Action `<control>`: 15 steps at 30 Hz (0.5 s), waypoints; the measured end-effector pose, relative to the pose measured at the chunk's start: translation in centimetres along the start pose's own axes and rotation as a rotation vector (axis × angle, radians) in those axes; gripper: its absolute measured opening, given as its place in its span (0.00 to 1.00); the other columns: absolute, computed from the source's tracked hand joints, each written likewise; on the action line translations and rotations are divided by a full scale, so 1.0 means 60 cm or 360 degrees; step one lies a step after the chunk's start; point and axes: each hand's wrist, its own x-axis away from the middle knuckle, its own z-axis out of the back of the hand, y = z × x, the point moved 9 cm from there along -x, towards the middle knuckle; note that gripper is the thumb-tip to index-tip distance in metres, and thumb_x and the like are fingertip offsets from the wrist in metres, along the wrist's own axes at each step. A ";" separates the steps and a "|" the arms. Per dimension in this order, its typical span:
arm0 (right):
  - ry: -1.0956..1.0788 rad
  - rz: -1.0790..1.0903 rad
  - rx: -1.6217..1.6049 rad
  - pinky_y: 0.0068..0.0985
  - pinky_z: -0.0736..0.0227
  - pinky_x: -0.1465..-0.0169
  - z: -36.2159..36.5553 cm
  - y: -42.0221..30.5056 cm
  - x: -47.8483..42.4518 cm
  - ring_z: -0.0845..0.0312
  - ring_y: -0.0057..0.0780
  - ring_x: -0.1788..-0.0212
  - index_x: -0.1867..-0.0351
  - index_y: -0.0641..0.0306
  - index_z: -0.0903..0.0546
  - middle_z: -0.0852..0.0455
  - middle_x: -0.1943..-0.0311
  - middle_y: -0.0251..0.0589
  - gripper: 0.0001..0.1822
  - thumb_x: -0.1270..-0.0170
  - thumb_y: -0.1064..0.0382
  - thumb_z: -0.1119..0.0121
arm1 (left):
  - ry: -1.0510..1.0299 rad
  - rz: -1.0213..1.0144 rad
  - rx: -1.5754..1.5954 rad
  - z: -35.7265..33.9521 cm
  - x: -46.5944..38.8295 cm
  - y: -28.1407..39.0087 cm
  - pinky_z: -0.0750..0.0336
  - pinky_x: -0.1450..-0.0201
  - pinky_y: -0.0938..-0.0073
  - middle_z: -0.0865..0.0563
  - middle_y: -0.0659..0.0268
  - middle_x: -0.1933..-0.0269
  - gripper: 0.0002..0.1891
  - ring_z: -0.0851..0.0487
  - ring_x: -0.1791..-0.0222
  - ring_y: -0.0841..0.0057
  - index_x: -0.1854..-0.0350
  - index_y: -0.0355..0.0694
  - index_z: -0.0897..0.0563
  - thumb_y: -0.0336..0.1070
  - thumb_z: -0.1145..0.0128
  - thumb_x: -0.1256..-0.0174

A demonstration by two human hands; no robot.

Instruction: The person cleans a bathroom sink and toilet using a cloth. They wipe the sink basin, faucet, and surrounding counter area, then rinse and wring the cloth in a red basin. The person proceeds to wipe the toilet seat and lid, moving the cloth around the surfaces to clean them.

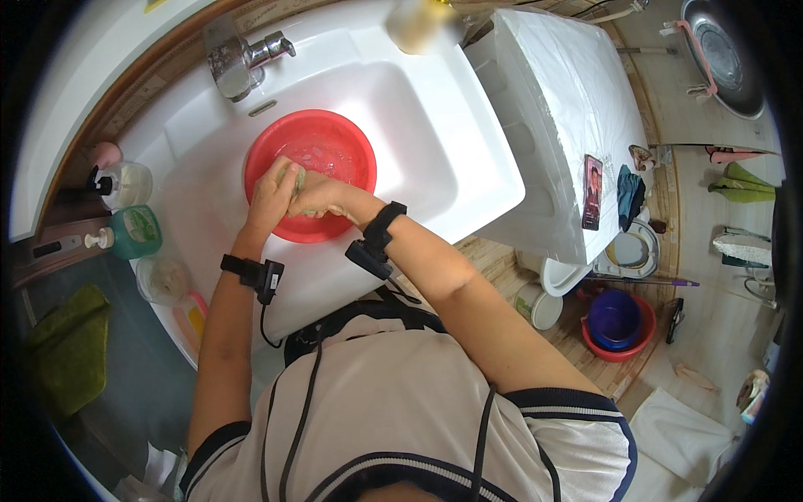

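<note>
A red plastic basin [359, 144] with some water in it stands in the white washbasin [433, 150]. Over its near part, my left hand [273, 191] and my right hand [320, 194] are pressed together around a small greenish wad [300, 181], perhaps a cloth or sponge; most of it is hidden by the fingers. Both wrists wear black straps with small devices and cables. Behind the basin, the chrome faucet [235, 69] rises from the washbasin's back edge.
At the left rim stand a clear pump bottle [132, 185], a green pump bottle [139, 232] and a lidded tub [162, 280]. A plastic-covered white appliance [564, 81] to the right bears a phone [591, 191]. Blue and red basins [615, 319] sit on the floor at right.
</note>
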 end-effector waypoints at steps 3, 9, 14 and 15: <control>0.0448 0.0302 0.0785 0.37 0.26 0.68 0.012 -0.030 -0.001 0.20 0.42 0.72 0.69 0.63 0.23 0.17 0.75 0.49 0.10 0.55 0.66 0.37 | 0.0318 0.0037 -0.0120 0.004 0.001 -0.038 0.27 0.54 0.64 0.16 0.50 0.63 0.17 0.19 0.60 0.55 0.58 0.34 0.21 0.44 0.55 0.32; 0.0823 0.0014 0.1309 0.41 0.23 0.58 0.011 -0.056 0.039 0.17 0.47 0.59 0.56 0.67 0.26 0.16 0.64 0.55 0.19 0.49 0.63 0.40 | 0.0107 0.0551 -0.0077 -0.028 -0.017 -0.168 0.27 0.49 0.63 0.16 0.47 0.57 0.19 0.19 0.54 0.54 0.54 0.37 0.20 0.46 0.57 0.33; 0.0800 0.0123 0.1119 0.40 0.24 0.64 0.040 -0.031 0.041 0.18 0.48 0.65 0.56 0.66 0.26 0.17 0.69 0.55 0.21 0.54 0.65 0.38 | -0.0038 0.0296 0.0360 -0.027 0.009 -0.107 0.32 0.40 0.63 0.26 0.50 0.42 0.23 0.27 0.43 0.54 0.40 0.39 0.30 0.42 0.51 0.36; 0.0794 0.0208 0.1053 0.36 0.25 0.70 0.055 -0.022 0.036 0.17 0.43 0.70 0.57 0.65 0.25 0.17 0.72 0.51 0.19 0.55 0.67 0.38 | -0.0087 0.0048 0.0323 -0.021 0.022 -0.063 0.34 0.37 0.62 0.31 0.51 0.37 0.26 0.30 0.39 0.53 0.37 0.40 0.33 0.39 0.47 0.38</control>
